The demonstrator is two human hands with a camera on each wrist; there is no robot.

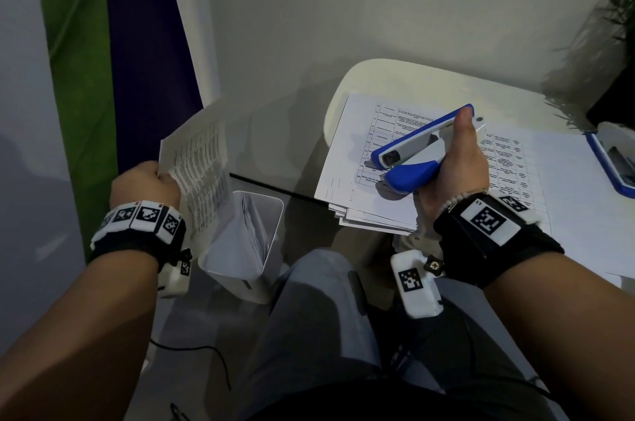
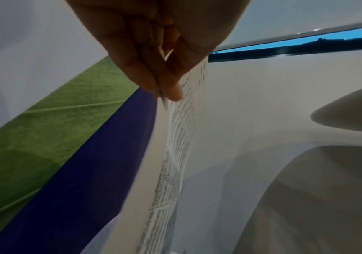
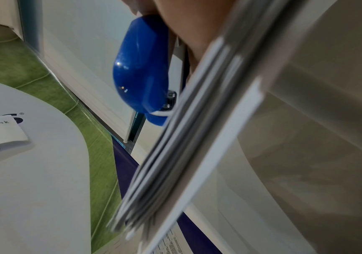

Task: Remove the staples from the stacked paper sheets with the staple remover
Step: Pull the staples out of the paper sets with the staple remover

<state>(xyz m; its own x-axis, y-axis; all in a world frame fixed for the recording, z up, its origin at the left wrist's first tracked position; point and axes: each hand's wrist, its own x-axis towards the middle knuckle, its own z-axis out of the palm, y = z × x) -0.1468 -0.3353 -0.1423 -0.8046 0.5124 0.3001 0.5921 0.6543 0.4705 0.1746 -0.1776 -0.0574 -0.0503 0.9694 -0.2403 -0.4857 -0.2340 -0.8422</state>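
The staple remover (image 1: 417,149), blue and white, is above the near-left part of the paper stack (image 1: 343,159), nose pointing left toward the stack's left edge. The right hand (image 1: 457,166) grips its rear end, with the thumb along the upper blue arm and the fingers curled under the body. The upper and lower arms stand apart at the nose. Whether the lower arm touches the top sheet cannot be told. In the right wrist view the staple remover (image 3: 138,68) sits just beside the fanned sheet edges of the stack (image 3: 186,146).

The stack lies on a white table (image 1: 395,76) with a rounded corner. Its near-left corner overhangs the table edge, and its lower sheets are offset from one another.

The left hand (image 1: 144,186) is well apart from the stack, to the left and off the table. It pinches a set of printed sheets (image 1: 202,162) at their left edge, thumb against curled fingers (image 2: 171,89). The sheets hang steeply, with their lower edge at the mouth of a white bin (image 1: 240,286) that holds upright papers. Open floor lies between the bin and the table.

A second blue-and-white device (image 1: 615,159) rests at the right frame edge, and a plant (image 1: 615,25) stands behind it.
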